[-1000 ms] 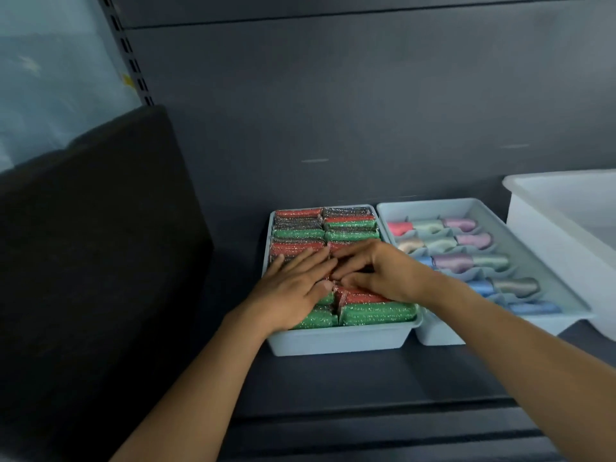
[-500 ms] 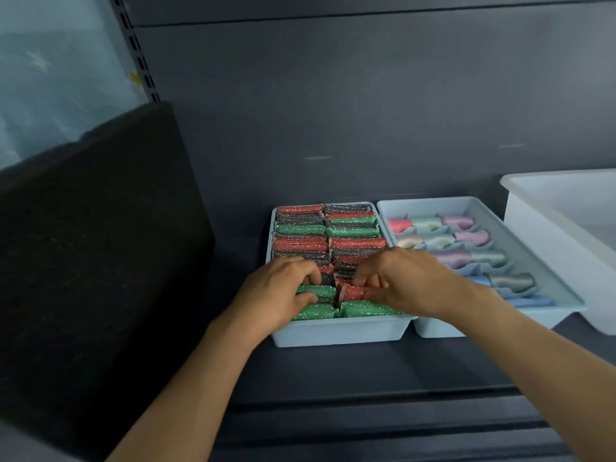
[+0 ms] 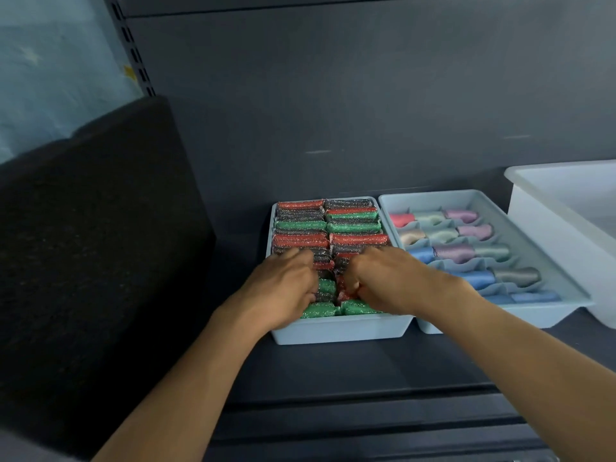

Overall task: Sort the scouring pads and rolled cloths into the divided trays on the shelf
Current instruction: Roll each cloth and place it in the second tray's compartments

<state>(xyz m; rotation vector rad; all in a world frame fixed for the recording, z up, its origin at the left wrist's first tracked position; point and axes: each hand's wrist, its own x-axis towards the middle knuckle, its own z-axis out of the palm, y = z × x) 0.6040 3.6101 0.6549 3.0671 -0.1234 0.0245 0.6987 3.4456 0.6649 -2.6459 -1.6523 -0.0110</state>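
A pale blue tray (image 3: pixel 340 331) on the dark shelf is packed with two columns of glittery red, green and dark scouring pads (image 3: pixel 300 225). My left hand (image 3: pixel 283 288) and my right hand (image 3: pixel 390 281) both rest on the near pads, fingers curled down between them near the tray's middle. The fingertips are hidden among the pads, so whether either hand grips one is unclear. To the right, a second pale blue divided tray (image 3: pixel 566 288) holds rows of rolled cloths (image 3: pixel 456 251) in pink, lilac, blue and grey.
A white bin (image 3: pixel 546 208) stands at the far right of the shelf, close to the cloth tray. A big dark block (image 3: pixel 100 245) rises left of the pad tray. The grey back panel (image 3: pixel 333 95) is close behind the trays. The shelf's front lip (image 3: pixel 366 408) runs below.
Both hands slid from the tray's middle toward its near end. Their flat fingers have curled and dug down between the pads.
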